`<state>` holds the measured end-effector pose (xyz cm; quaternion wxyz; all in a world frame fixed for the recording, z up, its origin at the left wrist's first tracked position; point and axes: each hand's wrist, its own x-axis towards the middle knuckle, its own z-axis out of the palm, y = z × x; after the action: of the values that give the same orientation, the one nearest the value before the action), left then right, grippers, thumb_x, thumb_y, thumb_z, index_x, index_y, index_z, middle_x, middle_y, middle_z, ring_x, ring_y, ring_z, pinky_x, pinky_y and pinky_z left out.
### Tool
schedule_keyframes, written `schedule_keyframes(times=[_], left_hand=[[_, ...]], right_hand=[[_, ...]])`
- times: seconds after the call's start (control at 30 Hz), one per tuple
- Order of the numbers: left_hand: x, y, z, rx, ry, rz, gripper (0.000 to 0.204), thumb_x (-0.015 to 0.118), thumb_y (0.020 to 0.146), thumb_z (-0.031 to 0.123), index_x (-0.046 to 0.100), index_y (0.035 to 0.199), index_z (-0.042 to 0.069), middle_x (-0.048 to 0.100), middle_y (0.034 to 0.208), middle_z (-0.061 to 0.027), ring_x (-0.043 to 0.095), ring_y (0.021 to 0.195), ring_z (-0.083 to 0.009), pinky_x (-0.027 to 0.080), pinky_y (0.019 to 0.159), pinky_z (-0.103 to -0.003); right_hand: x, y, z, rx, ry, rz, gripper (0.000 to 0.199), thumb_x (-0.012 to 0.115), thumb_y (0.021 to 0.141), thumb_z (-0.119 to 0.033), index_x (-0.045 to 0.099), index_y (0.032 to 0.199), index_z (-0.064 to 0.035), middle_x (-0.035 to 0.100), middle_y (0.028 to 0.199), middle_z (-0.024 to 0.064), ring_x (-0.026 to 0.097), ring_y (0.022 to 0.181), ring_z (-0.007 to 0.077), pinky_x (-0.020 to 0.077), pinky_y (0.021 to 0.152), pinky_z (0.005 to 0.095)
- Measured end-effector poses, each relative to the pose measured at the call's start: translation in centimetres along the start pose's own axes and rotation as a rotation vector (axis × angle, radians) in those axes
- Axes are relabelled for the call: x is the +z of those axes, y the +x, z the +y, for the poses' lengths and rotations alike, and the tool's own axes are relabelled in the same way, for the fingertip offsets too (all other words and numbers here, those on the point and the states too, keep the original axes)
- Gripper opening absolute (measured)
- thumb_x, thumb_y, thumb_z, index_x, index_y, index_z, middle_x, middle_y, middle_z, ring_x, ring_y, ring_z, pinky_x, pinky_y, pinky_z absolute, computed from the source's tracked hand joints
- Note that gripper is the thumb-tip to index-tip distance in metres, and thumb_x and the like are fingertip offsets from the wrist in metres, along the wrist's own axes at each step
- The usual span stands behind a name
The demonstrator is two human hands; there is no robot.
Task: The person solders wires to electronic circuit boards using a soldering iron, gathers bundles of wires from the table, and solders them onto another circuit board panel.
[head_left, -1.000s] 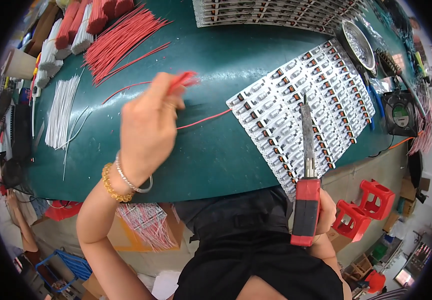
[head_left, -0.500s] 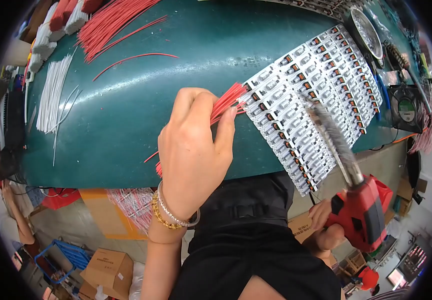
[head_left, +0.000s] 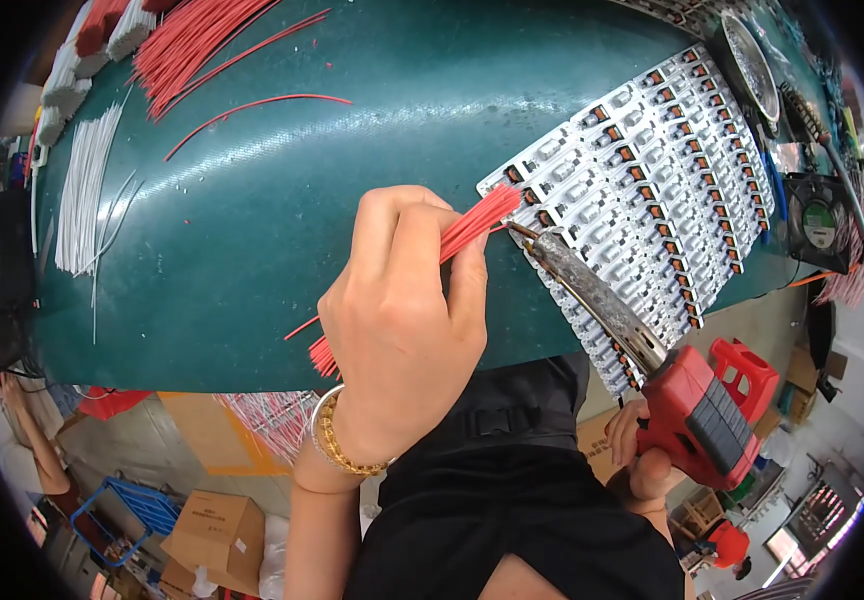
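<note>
My left hand [head_left: 402, 300] is closed round a bundle of thin red wires [head_left: 482, 222]. Their front ends stick out past the thumb and forefinger over the near left corner of a white panel [head_left: 562, 165]. Rows of small metal parts with orange and black pieces cover that panel. In my right hand [head_left: 642, 460] is a red and black soldering gun [head_left: 702, 415]. Its long metal barrel slants up and left, with the tip at the panel's left edge, close by one red wire end. Whether the tip touches the wire I cannot tell.
Loose red wires [head_left: 202, 45] and white wires [head_left: 87, 190] lie on the green table mat [head_left: 262, 220]. At the far right are a metal dish [head_left: 749, 70] and a small black fan [head_left: 818, 222]. Cardboard boxes [head_left: 214, 540] stand on the floor; another person's arm [head_left: 37, 435] shows at lower left.
The soldering gun's tip has swung left and down to the panel's left edge beside the wires. My left hand has shifted slightly right, still holding the bundle.
</note>
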<state>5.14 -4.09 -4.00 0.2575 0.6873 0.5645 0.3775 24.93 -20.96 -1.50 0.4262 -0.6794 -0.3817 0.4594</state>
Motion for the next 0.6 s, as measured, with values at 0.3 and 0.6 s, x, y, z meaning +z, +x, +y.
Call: schedule_keyframes(times=[0.3,0.6], left_hand=[[0.2,-0.1,-0.3,0.079,0.042,0.043,0.014,0.069,0.076,0.001,0.058,0.084,0.000,0.056,0.090,-0.0100,0.060,0.064,-0.0265,0.046,0.053,-0.035],[-0.3,-0.1,0.2,0.029,0.013,0.041,0.012,0.069,0.075,0.001,0.060,0.083,0.001,0.058,0.091,-0.0096,0.059,0.061,-0.0235,0.045,0.052,-0.033]], right_hand=[[0.3,0.1,-0.8,-0.086,0.059,0.036,0.078,0.069,0.074,-0.063,0.053,0.115,0.0018,0.045,0.049,-0.0044,0.046,0.040,0.0109,0.0372,0.046,0.0255],[0.2,0.4,-0.6,-0.133,0.140,-0.067,0.085,0.062,0.078,-0.066,0.049,0.128,0.0014,0.043,0.048,-0.0075,0.043,0.040,0.0089,0.0357,0.047,0.0253]])
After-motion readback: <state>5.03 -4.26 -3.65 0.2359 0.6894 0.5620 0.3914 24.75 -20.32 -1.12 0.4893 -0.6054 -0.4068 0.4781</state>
